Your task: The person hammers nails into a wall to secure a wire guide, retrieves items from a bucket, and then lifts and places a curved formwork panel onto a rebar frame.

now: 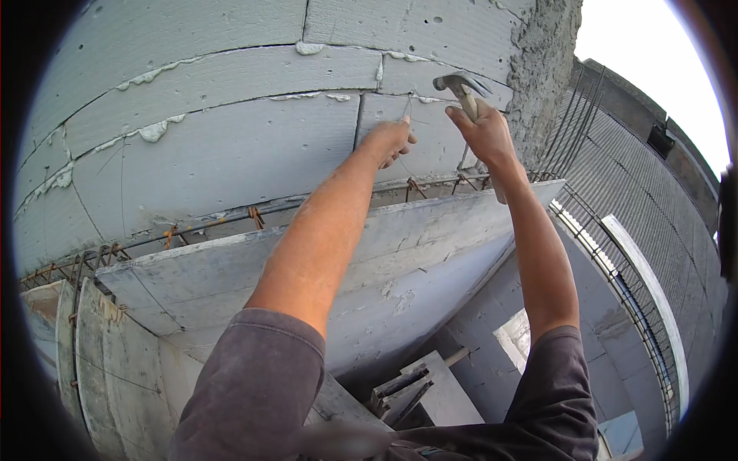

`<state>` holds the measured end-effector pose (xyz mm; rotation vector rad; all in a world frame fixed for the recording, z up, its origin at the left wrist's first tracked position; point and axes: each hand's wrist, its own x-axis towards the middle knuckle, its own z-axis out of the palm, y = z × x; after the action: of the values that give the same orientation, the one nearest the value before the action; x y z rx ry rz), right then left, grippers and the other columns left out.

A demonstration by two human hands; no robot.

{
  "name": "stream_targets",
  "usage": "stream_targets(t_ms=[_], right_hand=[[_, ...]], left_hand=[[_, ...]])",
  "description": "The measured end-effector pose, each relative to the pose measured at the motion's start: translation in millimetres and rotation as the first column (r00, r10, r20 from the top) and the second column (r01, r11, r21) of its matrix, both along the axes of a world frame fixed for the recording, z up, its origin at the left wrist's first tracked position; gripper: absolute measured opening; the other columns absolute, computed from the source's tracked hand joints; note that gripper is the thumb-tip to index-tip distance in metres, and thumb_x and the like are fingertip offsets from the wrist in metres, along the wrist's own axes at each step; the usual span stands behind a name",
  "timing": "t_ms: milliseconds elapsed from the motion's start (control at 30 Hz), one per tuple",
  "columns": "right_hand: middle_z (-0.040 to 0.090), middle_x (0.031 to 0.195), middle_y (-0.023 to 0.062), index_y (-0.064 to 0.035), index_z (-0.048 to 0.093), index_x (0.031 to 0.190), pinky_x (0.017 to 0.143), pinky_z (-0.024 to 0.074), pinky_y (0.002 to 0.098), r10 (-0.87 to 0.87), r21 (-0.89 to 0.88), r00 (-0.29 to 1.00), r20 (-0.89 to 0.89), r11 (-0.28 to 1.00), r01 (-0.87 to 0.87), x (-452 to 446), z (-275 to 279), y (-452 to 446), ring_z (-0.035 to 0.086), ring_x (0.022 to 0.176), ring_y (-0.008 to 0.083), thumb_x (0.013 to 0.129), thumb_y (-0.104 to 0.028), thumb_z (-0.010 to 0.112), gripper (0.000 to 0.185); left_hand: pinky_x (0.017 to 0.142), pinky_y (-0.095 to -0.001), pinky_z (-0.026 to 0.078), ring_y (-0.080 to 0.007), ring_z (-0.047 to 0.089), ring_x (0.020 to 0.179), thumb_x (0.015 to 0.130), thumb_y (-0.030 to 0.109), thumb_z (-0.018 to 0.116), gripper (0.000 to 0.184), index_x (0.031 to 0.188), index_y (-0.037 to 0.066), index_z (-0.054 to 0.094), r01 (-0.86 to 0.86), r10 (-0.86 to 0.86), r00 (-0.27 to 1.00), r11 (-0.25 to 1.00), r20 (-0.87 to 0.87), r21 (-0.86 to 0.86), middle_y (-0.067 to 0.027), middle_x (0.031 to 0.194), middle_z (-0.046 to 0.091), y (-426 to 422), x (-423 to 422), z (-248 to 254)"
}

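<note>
My right hand [486,138] is wrapped around the handle of a claw hammer [463,83], its metal head raised in front of the block wall [246,161]. Left of it, my left hand [393,144] is closed, its fingers curled near the wall. A thin wire [408,107] runs from the mortar joint down to the fingertips and seems pinched there. Whether a nail sits at the joint is too small to tell.
Below the wall, rusty rebar with stirrups [257,217] runs behind a long formwork board [430,230]. More thin wires [122,184] hang at the left. Vertical rebar rods [573,127] and a corrugated roof [638,169] are at the right. Boards [438,392] lie far below.
</note>
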<state>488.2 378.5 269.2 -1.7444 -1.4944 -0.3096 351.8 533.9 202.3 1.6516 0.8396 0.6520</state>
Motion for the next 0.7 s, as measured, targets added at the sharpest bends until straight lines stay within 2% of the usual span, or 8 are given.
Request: stream_targets(t_ms=[67, 167, 233, 367, 467, 533, 600, 700], right_hand=[[0.063, 0.068, 0.0089, -0.0004, 0.066, 0.091, 0.063, 0.0497, 0.0396, -0.004, -0.023, 0.982, -0.191, 1.0, -0.001, 3, -16, -21, 0.062, 0.065, 0.0216, 0.091, -0.04, 0.068, 0.039], [0.058, 0.066, 0.0013, -0.0021, 0.066, 0.091, 0.058, 0.0467, 0.0343, 0.031, -0.01, 0.904, -0.426, 0.999, -0.039, 18, -55, -42, 0.055, 0.061, 0.0129, 0.091, -0.034, 0.07, 0.032], [0.055, 0.066, -0.0028, -0.005, 0.066, 0.092, 0.055, 0.0433, 0.0279, 0.106, 0.096, 0.862, -0.495, 0.993, -0.067, 28, -92, -47, 0.05, 0.059, 0.0074, 0.093, -0.034, 0.069, 0.029], [0.062, 0.074, 0.0016, -0.0041, 0.07, 0.105, 0.069, 0.0467, 0.0326, 0.067, 0.131, 0.917, -0.392, 0.991, -0.016, 30, -119, -58, 0.052, 0.073, 0.0112, 0.092, -0.034, 0.069, 0.033], [0.063, 0.07, 0.0059, -0.0037, 0.072, 0.1, 0.067, 0.0484, 0.0361, 0.077, 0.162, 0.958, -0.276, 0.986, -0.032, 16, -107, -57, 0.054, 0.069, 0.0137, 0.092, -0.035, 0.069, 0.032], [0.063, 0.067, 0.0105, -0.0031, 0.073, 0.096, 0.066, 0.0496, 0.0398, 0.058, 0.065, 0.982, -0.178, 0.997, -0.047, 11, -92, -53, 0.058, 0.065, 0.0191, 0.091, -0.038, 0.069, 0.035], [0.063, 0.064, 0.0147, -0.0024, 0.073, 0.092, 0.065, 0.0505, 0.0432, 0.026, -0.054, 0.994, -0.103, 0.998, -0.032, 10, -83, -48, 0.062, 0.062, 0.0254, 0.091, -0.041, 0.069, 0.039], [0.066, 0.067, 0.02, -0.0024, 0.073, 0.087, 0.065, 0.0517, 0.0465, -0.01, -0.222, 1.0, -0.014, 0.975, 0.007, 5, -78, -48, 0.068, 0.068, 0.0378, 0.088, -0.049, 0.069, 0.046]], left_hand=[[0.044, -0.03, 0.033, -0.0121, 0.035, 0.055, 0.105, 0.052, 0.032, 0.06, 0.125, 0.006, 0.064, -0.008, 0.009, 1.0, 1.0, -0.013, 0.013, -0.0069, 0.091, 0.058, -3, 0, -4], [0.042, -0.0331, 0.033, -0.0138, 0.043, 0.055, 0.105, 0.05, 0.035, 0.06, 0.114, 0.002, 0.069, -0.072, 0.076, 0.997, 0.991, -0.032, 0.115, -0.0097, 0.083, 0.062, -15, 3, -2], [0.048, -0.0384, 0.041, -0.019, 0.053, 0.06, 0.104, 0.051, 0.037, 0.061, 0.102, 0.0, 0.072, -0.122, 0.16, 0.985, 0.908, -0.063, 0.4, -0.0117, 0.074, 0.063, 25, 33, -27], [0.07, -0.0459, 0.053, -0.0306, 0.067, 0.074, 0.102, 0.055, 0.037, 0.07, 0.083, -0.001, 0.073, -0.326, 0.483, 0.875, 0.613, -0.015, 0.72, -0.0166, 0.065, 0.065, 26, 46, -35], [0.104, -0.0497, 0.045, -0.0441, 0.056, 0.124, 0.1, 0.062, 0.032, 0.077, 0.117, -0.003, 0.068, -0.204, 0.315, 0.926, 0.88, -0.206, 0.429, -0.0294, 0.125, 0.063, -1, 26, -8], [0.08, -0.0459, 0.051, -0.0346, 0.063, 0.088, 0.099, 0.068, 0.023, 0.084, 0.098, -0.001, 0.072, -0.289, 0.386, 0.916, 0.828, -0.113, 0.481, -0.0202, 0.089, 0.065, 38, 51, -29], [0.06, -0.0409, 0.049, -0.0252, 0.061, 0.063, 0.097, 0.072, 0.016, 0.092, 0.093, 0.001, 0.073, -0.294, 0.334, 0.942, 0.878, -0.044, 0.377, -0.0121, 0.069, 0.063, 34, 51, -30], [0.042, -0.031, 0.035, -0.013, 0.041, 0.049, 0.095, 0.076, 0.007, 0.099, 0.102, 0.002, 0.072, -0.111, 0.112, 0.99, 0.994, 0.089, -0.008, -0.0026, 0.065, 0.055, -23, 17, -2]])
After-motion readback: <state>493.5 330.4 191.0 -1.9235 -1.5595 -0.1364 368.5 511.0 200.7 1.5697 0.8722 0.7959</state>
